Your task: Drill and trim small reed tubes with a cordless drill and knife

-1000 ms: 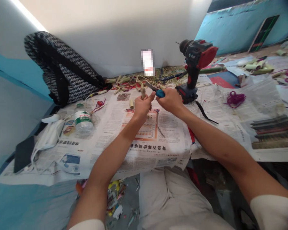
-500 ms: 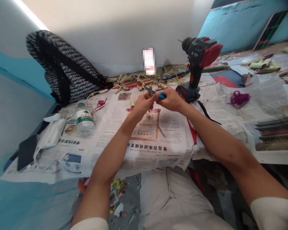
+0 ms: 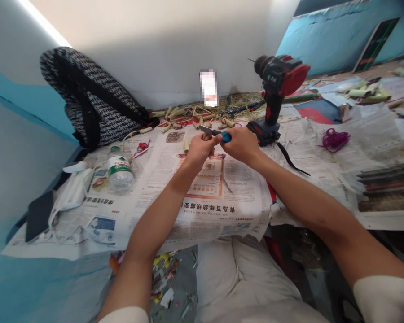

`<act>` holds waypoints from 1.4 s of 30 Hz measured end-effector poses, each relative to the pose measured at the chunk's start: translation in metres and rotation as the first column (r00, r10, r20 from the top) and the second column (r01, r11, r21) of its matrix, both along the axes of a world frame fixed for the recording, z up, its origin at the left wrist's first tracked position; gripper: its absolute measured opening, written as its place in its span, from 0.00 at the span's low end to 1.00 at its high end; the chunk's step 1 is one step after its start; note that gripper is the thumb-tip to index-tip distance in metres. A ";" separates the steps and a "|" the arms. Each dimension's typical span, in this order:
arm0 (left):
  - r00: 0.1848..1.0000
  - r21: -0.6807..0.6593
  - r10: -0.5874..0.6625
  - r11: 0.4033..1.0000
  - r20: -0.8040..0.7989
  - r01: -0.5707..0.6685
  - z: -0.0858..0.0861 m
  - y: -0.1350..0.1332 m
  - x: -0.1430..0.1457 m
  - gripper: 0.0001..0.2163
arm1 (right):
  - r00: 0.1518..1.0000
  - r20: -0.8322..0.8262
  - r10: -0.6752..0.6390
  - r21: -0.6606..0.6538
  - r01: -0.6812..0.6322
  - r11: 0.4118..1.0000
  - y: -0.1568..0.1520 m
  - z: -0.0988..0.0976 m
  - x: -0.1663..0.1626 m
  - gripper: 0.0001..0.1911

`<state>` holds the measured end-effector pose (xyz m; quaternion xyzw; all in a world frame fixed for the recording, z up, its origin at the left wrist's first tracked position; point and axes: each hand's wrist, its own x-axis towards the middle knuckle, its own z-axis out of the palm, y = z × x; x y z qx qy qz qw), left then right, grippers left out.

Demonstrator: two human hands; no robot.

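My left hand (image 3: pixel 198 150) is closed around a short piece of bamboo, of which only a tip shows above the fingers. My right hand (image 3: pixel 241 142) grips a knife with a blue handle (image 3: pixel 226 137); its blade (image 3: pixel 206 130) points left and lies across the top of the bamboo piece. Both hands meet above the newspaper (image 3: pixel 202 188) spread over the table.
A red and black cordless drill (image 3: pixel 276 96) stands just right of my hands. Several cut bamboo pieces (image 3: pixel 188 117) lie by the wall. A water bottle (image 3: pixel 120 172), a face mask (image 3: pixel 72 190), a phone (image 3: pixel 38 216) and a patterned bag (image 3: pixel 90 98) are at the left; purple cord (image 3: pixel 333 139) at the right.
The bamboo piece has sunk lower in my left hand, and the knife blade has dropped from an upward slant to lie nearly level across its top. Both hands stayed in place.
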<state>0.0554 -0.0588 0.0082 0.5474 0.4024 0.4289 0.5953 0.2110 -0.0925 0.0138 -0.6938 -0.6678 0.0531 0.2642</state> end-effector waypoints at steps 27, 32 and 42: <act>0.929 0.462 0.232 0.883 -0.287 -0.077 0.017 0.003 -0.017 0.34 | 0.884 -0.197 0.424 0.031 -0.427 0.904 0.013 -0.006 0.009 0.15; 0.945 0.477 0.169 0.879 -0.279 -0.016 0.018 0.003 -0.020 0.34 | 0.686 -0.550 0.476 0.016 -0.561 0.828 0.021 -0.020 0.004 0.15; 0.908 0.549 0.289 0.832 -0.304 -0.081 0.021 -0.003 -0.019 0.32 | 0.518 -0.795 0.316 -0.169 -0.689 0.705 0.010 -0.010 0.000 0.07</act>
